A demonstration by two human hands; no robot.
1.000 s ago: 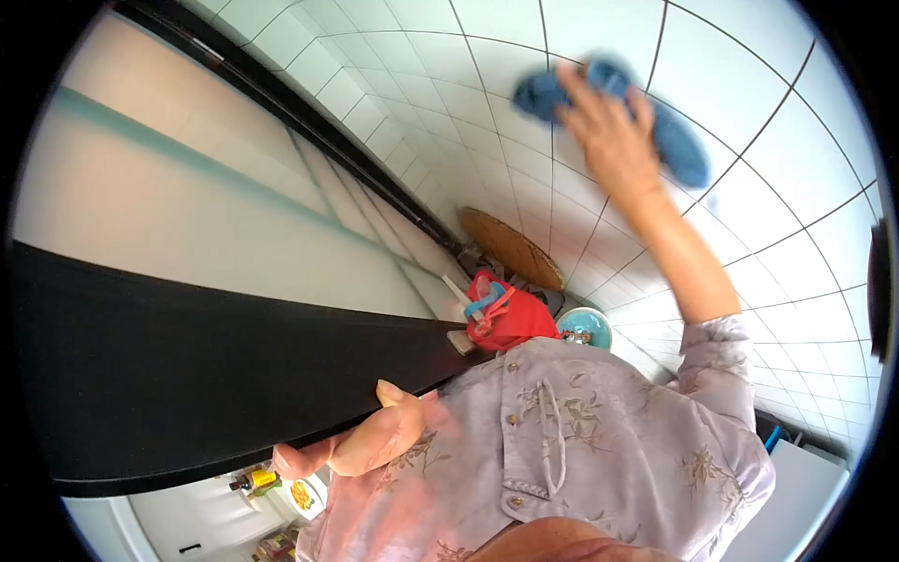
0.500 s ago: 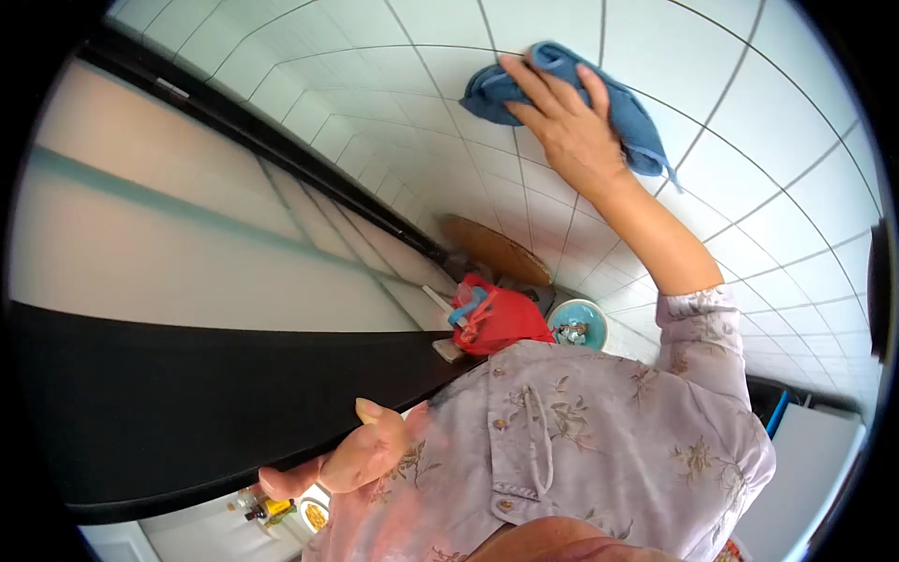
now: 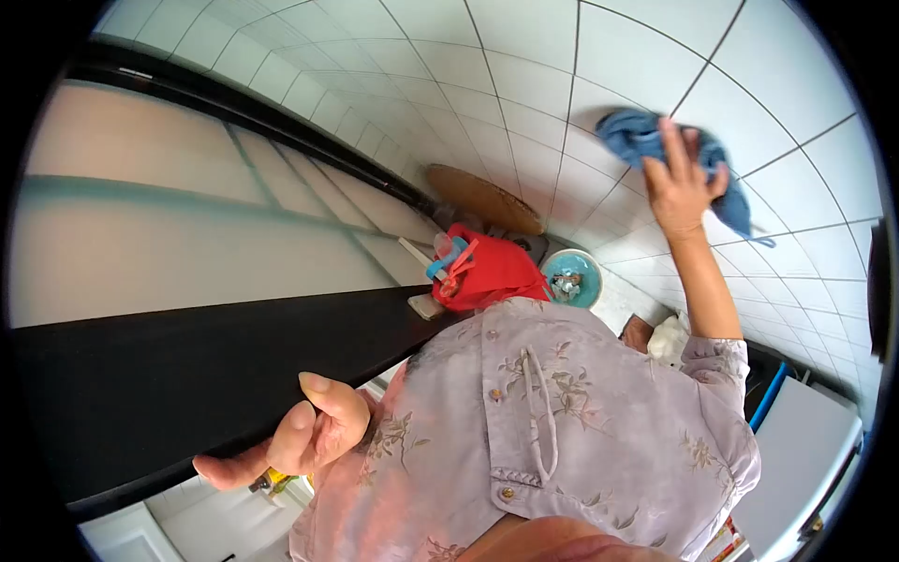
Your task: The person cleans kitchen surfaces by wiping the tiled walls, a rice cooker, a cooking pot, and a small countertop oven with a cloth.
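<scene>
My right hand (image 3: 684, 192) presses a crumpled blue cloth (image 3: 637, 136) against the white tiled wall (image 3: 524, 75), with fingers spread over it; hand and cloth are slightly blurred. A loose corner of the cloth with a small loop hangs off to the right. My left hand (image 3: 314, 431) is beside the front edge of a long black ledge (image 3: 225, 361). Its fingers are apart and partly bent, and nothing shows in them. Whether it touches the ledge I cannot tell.
Frosted glass panels (image 3: 187, 239) in a black frame rise behind the ledge. Beyond its far end are a red bag (image 3: 496, 272), a round brown board (image 3: 487, 199) and a turquoise basin (image 3: 585, 281) holding small items. A white appliance (image 3: 796, 459) stands at right.
My right hand has moved the blue cloth to the right and down across the tiles in view. My left hand has shifted left along the ledge edge.
</scene>
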